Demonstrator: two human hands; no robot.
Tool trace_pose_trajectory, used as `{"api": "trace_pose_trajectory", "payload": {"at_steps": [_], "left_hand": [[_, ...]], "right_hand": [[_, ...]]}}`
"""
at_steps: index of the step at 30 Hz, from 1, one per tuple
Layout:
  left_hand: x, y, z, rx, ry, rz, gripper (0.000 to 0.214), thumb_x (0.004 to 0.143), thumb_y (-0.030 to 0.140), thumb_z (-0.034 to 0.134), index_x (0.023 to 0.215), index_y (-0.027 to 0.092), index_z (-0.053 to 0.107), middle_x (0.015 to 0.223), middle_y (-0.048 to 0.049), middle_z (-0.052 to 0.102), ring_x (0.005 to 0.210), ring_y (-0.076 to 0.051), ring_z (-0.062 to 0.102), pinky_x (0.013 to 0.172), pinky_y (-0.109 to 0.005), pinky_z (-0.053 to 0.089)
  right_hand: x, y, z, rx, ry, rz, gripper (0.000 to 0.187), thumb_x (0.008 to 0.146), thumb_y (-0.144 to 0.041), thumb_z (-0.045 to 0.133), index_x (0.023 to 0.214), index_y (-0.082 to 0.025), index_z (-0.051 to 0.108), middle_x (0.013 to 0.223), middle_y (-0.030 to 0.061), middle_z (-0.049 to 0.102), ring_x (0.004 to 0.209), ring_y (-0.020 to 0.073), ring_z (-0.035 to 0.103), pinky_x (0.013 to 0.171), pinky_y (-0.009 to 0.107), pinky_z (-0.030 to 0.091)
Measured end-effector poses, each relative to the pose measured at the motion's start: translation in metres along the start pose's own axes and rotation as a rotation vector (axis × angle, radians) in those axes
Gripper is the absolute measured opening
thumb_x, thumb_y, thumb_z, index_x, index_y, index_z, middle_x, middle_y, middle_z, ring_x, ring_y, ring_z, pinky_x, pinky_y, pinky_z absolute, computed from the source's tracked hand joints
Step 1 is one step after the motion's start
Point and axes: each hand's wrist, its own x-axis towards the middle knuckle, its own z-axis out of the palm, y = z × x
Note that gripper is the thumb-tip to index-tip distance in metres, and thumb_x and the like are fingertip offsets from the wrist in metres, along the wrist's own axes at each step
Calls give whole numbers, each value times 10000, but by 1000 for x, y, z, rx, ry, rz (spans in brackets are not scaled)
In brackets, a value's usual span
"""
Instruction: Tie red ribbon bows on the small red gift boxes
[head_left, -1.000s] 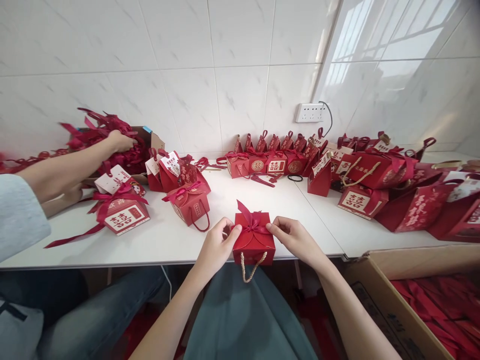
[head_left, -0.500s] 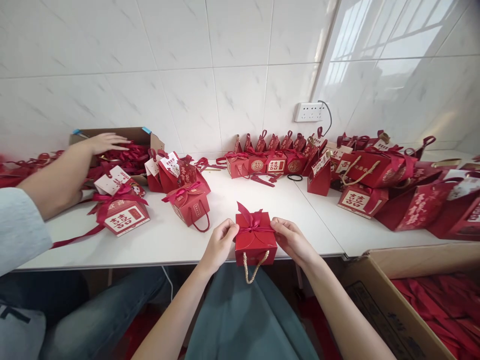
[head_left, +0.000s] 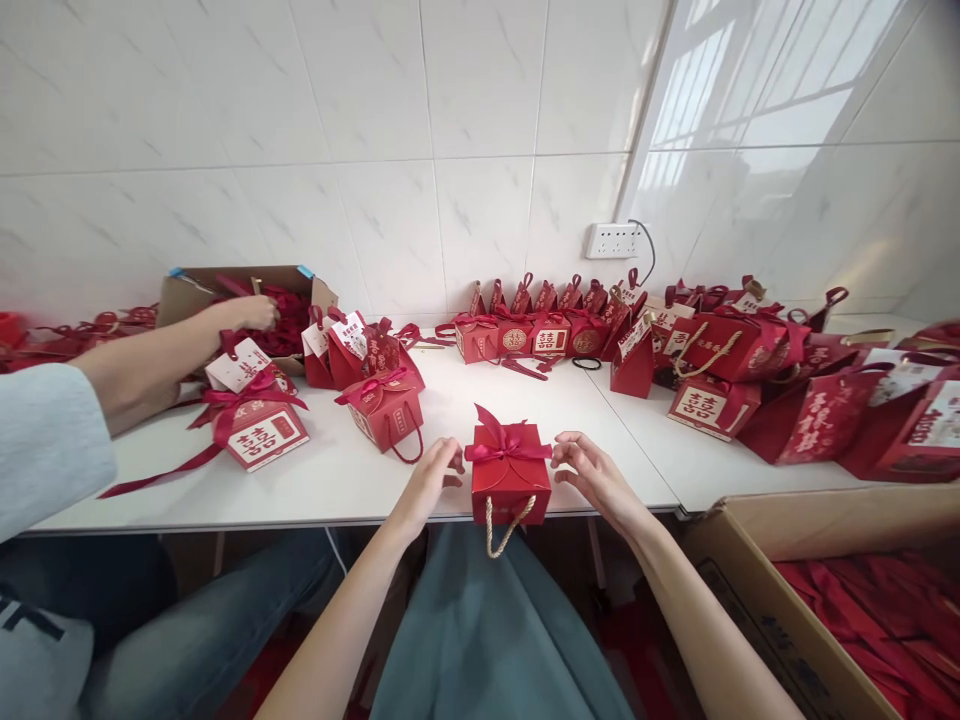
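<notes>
Apparently the red box (head_left: 510,492), at the edge of the table (head_left: 450,400), needs little more: its bow (head_left: 508,443) looks tied. The left hand (head_left: 433,478) and right hand (head_left: 596,480) flank it, half-open, holding nothing. Another ribboned box (head_left: 384,412) stands leftward.

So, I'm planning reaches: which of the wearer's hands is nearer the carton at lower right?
Right. The right hand is left of the carton, beside the nearest red box; the left hand is farther left, across that box.

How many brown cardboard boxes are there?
2: the left box at the back of the white table, the right box at the picture's lower right. Others may be hidden.
</notes>
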Motion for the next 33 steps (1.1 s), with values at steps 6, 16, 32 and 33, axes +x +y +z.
{"api": "trace_pose_trajectory", "payload": {"at_steps": [6, 16, 32, 33], "left_hand": [[-10, -16, -11, -46, -104, 125, 376, 687, 210, 521, 1063, 214, 511, 1171, -78, 558, 1117, -231, 492, 811, -323, 438], [-20, -3, -11, 46, -279, 229, 481, 729, 182, 532, 1208, 217, 514, 1277, -106, 523, 1171, -275, 483, 863, -366, 457], [23, -21, 18, 12, 106, 140, 155, 685, 261, 541, 747, 157, 637, 722, -29, 642, 703, -166, 608, 662, -288, 469], [23, -23, 18, 15, 98, 129, 146, 681, 253, 544, 735, 156, 639, 730, -28, 644, 697, -163, 609, 669, -289, 471]], "right_hand": [[-13, -4, -1, -416, -241, -62, 1038, 607, -408, 794, 1404, -335, 134, 1504, 113, 113, 1353, 294, 225, 1020, 488, 318], [7, -28, 21, -313, -125, 62, 890, 689, -415, 728, 1380, -241, 195, 1310, 140, 447, 1187, 264, 458, 991, 474, 372], [5, -66, 29, 530, -90, 427, 548, 816, -632, 399, 1108, -180, 499, 1057, 109, 615, 934, 194, 618, 815, 319, 520], [4, -66, 29, 521, -106, 415, 530, 815, -620, 414, 1106, -185, 497, 1061, 105, 615, 943, 198, 617, 829, 325, 517]]}}
